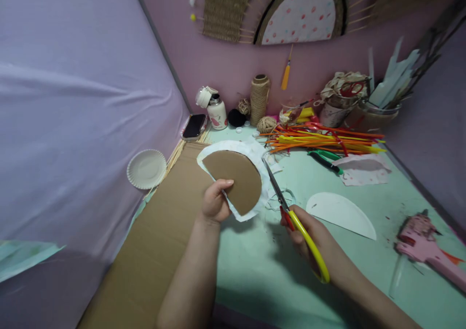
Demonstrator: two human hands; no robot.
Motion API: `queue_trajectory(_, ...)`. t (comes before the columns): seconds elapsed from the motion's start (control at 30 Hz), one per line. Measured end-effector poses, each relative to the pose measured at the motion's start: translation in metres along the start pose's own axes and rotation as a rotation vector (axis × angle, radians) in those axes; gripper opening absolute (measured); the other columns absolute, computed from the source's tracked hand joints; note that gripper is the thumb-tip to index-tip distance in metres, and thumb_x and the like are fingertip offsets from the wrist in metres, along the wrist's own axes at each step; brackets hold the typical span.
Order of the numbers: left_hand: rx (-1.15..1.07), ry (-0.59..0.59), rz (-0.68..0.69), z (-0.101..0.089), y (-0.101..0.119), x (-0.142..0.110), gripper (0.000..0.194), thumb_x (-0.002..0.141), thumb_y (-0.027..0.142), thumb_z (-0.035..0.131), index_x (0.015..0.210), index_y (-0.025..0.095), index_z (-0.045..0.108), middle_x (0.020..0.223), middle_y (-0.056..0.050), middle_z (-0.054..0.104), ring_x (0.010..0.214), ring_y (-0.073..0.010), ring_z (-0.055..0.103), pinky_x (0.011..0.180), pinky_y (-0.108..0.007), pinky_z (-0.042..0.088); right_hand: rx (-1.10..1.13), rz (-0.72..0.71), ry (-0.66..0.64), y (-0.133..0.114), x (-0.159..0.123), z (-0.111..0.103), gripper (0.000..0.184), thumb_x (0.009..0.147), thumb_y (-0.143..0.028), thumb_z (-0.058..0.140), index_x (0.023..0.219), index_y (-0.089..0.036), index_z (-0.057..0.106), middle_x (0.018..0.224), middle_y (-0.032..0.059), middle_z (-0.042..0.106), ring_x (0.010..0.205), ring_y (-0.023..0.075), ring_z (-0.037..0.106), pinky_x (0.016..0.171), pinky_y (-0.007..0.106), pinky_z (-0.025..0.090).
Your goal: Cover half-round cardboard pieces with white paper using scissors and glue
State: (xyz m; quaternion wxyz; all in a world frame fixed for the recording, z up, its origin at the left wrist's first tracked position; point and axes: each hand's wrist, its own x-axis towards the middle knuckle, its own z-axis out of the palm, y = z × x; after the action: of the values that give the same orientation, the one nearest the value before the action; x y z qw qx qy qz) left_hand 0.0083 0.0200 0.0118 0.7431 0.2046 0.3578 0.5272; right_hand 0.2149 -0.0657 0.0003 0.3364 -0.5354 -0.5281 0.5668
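Observation:
My left hand (217,200) is closed on a half-round piece of brown cardboard (236,173), its thumb lying on top near the straight edge. Under the cardboard is white fabric or paper (251,149) that sticks out as a border around the curve. In my right hand (309,237) is a pair of scissors (282,195) with yellow and red handles. The blade tips meet the outer right edge of the white border. Whether the blades are apart is hard to make out. A white half-round piece (340,212) lies to the right of the scissors.
A pink glue gun (418,241) lies at the right. Behind are orange and yellow pipe cleaners (320,139), green-handled pliers (324,160), a twine spool (259,98) and an uncapped bottle (217,113). A large cardboard sheet (156,241), paper plate (146,169) and phone (194,126) are at left.

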Motion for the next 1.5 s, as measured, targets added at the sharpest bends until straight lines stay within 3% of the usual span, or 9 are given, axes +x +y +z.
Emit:
queue_trajectory(0.3,-0.016,0.028,-0.01,0.003,0.001,-0.001,0.014,0.056,0.019,0.066,0.069,0.016,0.068,0.068,-0.007,0.074,0.109,-0.0357,0.067,0.1,-0.049,0.049,-0.013,-0.016,0.004,0.003,-0.001,0.0,0.019,0.071,-0.038,0.055,0.081,-0.023,0.048,0.06,-0.0059,0.044,0.048,0.0103,0.037,0.045,0.023,0.027)
queue_trajectory(0.7,-0.006,-0.007,-0.011,0.0,0.0,0.0,0.013,0.058,0.019,0.066,0.07,0.016,0.068,0.07,-0.006,0.075,0.107,-0.0341,0.068,0.099,-0.047,0.05,0.032,0.007,0.044,0.01,0.003,0.001,0.013,0.068,-0.029,0.058,0.074,-0.022,0.048,0.064,-0.004,0.045,0.054,0.0103,0.034,0.046,0.022,0.023)
queue_trajectory(1.0,0.024,-0.016,-0.015,0.002,-0.002,-0.001,0.016,0.055,0.019,0.071,0.071,0.015,0.07,0.072,-0.006,0.076,0.097,-0.032,0.072,0.096,-0.043,0.052,0.004,-0.042,0.093,0.004,0.002,-0.003,0.04,0.081,-0.061,0.057,0.077,-0.023,0.046,0.056,-0.0068,0.038,0.046,0.0094,0.033,0.042,0.023,0.026)
queue_trajectory(1.17,0.093,0.004,-0.022,0.004,-0.004,-0.002,0.024,0.059,0.02,0.078,0.081,0.013,0.071,0.077,-0.007,0.076,0.089,-0.0285,0.073,0.093,-0.041,0.053,0.008,-0.147,0.074,0.002,0.004,-0.002,0.059,0.079,-0.08,0.048,0.088,-0.021,0.048,0.067,-0.0034,0.046,0.051,0.0097,0.036,0.045,0.024,0.032)
queue_trajectory(1.33,0.107,-0.099,-0.018,0.003,-0.002,-0.007,0.04,0.055,0.02,0.083,0.092,0.013,0.07,0.087,-0.01,0.077,0.095,-0.0309,0.072,0.095,-0.044,0.052,-0.042,-0.275,-0.019,0.001,0.004,-0.004,0.071,0.078,-0.088,0.033,0.092,-0.021,0.05,0.075,0.0016,0.051,0.059,0.0136,0.041,0.051,0.027,0.039)
queue_trajectory(1.5,0.108,-0.143,-0.038,0.001,0.0,-0.007,0.057,0.052,0.015,0.08,0.108,0.014,0.068,0.085,-0.008,0.077,0.088,-0.0295,0.073,0.092,-0.044,0.053,-0.04,-0.273,-0.155,0.002,0.002,-0.008,0.07,0.078,-0.089,0.024,0.092,-0.023,0.046,0.081,0.0027,0.05,0.064,0.0154,0.043,0.056,0.029,0.04)
